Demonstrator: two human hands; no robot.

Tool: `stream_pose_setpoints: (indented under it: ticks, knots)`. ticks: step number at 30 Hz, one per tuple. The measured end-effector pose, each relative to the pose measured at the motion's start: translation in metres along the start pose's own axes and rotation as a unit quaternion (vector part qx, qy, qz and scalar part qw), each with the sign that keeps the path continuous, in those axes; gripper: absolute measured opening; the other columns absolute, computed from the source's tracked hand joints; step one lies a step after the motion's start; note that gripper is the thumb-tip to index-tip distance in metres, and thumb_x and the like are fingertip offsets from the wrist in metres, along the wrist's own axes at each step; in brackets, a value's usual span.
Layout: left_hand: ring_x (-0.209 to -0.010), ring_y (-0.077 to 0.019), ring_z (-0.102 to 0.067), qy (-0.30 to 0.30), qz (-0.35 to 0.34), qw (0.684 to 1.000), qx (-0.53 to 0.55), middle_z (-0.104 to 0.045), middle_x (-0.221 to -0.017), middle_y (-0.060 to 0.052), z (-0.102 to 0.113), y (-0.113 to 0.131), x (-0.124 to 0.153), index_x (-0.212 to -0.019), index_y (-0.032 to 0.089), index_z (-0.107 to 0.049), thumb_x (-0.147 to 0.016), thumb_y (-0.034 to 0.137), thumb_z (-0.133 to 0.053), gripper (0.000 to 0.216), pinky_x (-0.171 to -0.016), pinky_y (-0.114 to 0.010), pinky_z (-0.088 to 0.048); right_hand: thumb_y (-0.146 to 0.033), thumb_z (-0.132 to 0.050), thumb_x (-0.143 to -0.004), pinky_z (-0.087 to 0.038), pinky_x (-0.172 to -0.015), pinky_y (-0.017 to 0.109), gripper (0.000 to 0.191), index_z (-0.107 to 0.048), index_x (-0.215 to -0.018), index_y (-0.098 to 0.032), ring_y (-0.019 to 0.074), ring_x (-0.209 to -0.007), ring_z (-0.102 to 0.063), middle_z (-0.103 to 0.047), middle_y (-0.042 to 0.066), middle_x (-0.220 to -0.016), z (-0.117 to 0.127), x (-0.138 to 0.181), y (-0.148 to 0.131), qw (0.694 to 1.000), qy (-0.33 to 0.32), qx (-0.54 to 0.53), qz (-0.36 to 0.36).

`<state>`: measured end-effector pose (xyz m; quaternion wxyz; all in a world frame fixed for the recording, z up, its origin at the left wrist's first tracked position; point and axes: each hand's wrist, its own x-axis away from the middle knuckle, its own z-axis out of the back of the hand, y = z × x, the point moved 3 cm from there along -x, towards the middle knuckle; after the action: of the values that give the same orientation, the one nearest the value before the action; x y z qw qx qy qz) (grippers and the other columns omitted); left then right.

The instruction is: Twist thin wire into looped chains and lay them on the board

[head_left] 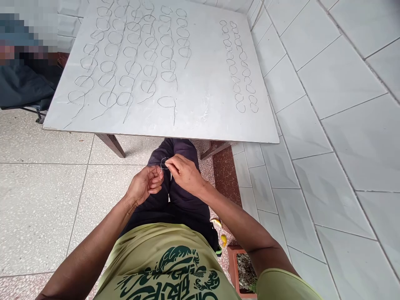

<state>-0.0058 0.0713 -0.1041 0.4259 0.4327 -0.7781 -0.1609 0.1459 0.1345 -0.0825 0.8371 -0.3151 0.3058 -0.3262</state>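
Note:
A thin loop of wire (161, 163) is pinched between my two hands, above my lap and in front of the table's near edge. The fingers of my left hand (149, 181) are curled and closed on its left side. From the right, my right hand (183, 171) grips the loop between thumb and forefinger. Ahead of them, on the white tabletop (200, 83), lie rows of wire rings with loose tails, the nearest being a single wire ring (166, 102). Farther right are two columns of small figure-eight wire pieces (239, 102).
White tiled wall (312, 125) runs along the right side. Beside my right leg stands a planter (233, 266) with soil, and yellow peels (223, 240) lie on the floor. At the far left is a person in dark clothing (25, 83). Wooden table legs (111, 144) stand below the tabletop.

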Motion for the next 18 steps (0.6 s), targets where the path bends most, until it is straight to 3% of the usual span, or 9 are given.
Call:
stream_pose_setpoints:
  ticks: [8, 13, 18]
  knots:
    - [-0.047, -0.0062, -0.027, 0.012, -0.051, 0.998, -0.025, -0.035, -0.061, 0.005, 0.001, -0.003, -0.001, -0.083, 0.014, -0.063, -0.096, 0.058, -0.055, 0.046, -0.04, -0.016, -0.021, -0.024, -0.052, -0.102, -0.052, -0.08, 0.03, 0.015, -0.066, -0.104, -0.019, 0.0169, -0.085, -0.066, -0.07, 0.007, -0.097, 0.005, 0.003, 0.0, 0.998, 0.024, -0.046, -0.035]
    - [-0.047, -0.0059, -0.026, 0.024, -0.096, 0.994, -0.045, -0.034, -0.06, 0.006, 0.001, -0.003, 0.0, -0.082, 0.014, -0.062, -0.096, 0.055, -0.057, 0.043, -0.04, -0.016, -0.019, -0.037, -0.054, -0.102, -0.052, -0.058, 0.023, 0.026, -0.056, -0.123, -0.023, 0.0111, -0.065, -0.068, -0.07, 0.002, -0.095, 0.011, 0.007, 0.005, 0.975, 0.04, -0.181, -0.121]
    - [-0.046, -0.0066, -0.03, 0.024, -0.135, 0.989, -0.065, -0.037, -0.059, 0.005, -0.004, -0.005, -0.002, -0.084, 0.016, -0.06, -0.097, 0.056, -0.055, 0.043, -0.04, -0.018, -0.022, -0.047, -0.052, -0.101, -0.048, -0.046, 0.02, 0.03, -0.056, -0.116, -0.022, 0.0114, -0.061, -0.069, -0.07, 0.001, -0.09, 0.011, 0.002, 0.015, 0.945, 0.031, -0.266, -0.187]
